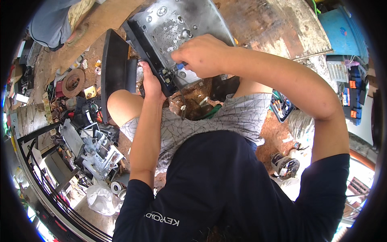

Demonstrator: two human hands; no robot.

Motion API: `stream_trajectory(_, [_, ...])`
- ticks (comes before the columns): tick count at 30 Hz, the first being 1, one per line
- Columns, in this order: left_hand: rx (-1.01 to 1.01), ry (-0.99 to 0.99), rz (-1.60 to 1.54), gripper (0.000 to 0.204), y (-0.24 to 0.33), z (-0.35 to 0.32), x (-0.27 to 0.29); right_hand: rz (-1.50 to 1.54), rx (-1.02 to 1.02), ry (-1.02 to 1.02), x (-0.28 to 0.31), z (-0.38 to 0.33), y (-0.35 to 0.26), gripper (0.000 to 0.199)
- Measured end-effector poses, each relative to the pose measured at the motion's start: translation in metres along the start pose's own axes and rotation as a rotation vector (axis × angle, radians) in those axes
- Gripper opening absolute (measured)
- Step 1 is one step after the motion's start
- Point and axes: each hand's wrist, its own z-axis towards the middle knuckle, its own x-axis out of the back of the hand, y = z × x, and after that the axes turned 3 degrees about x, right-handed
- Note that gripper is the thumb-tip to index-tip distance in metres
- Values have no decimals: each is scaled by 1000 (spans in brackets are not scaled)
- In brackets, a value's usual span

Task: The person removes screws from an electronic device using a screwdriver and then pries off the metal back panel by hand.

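A scuffed grey metal panel point(205, 20) with holes and round stampings lies in front of my knees. Along its left side runs a long black housing point(142, 42), with a small circuit board and wires at its near end. My left hand point(151, 82) grips that near end from the left, some fingers hidden behind it. Closed above the panel's near part, my right hand point(201, 55) holds a blue-handled tool point(180, 65). The tool's tip is too small to make out near the board.
A dark flat panel point(115, 64) stands beside my left knee. A metal scrap heap point(94, 147) and a white plastic bag point(102, 199) lie at left. To the right are a tray of tools point(281, 107), a blue bin point(342, 30) and a worn wooden board point(282, 24).
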Motion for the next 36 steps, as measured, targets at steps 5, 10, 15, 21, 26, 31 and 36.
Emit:
stream_trajectory(5, [-14,-32,0,70,0,5,9,-32,71,69,-10,-2,4,16])
stream_trajectory(10, [-62,67,-42,65,-8,11,0,-172,115,42,0,-5,5,15])
stream_trajectory(15, [-98,222,21,63,6,22,48,-379,215,360,63,-12,0,17])
stream_trajectory(21, [-164,294,14,70,7,19,31,126,-501,877,87,-117,93,23])
stream_trajectory(26, [-177,323,13,70,4,26,61,429,-1016,662,-51,-103,165,39])
stream_trajectory(31, [-133,370,10,73,-5,30,60,362,-949,372,-119,-75,179,44])
stream_trajectory(36, [-46,269,45,80,-8,28,68,352,-1016,294,-159,-39,179,50])
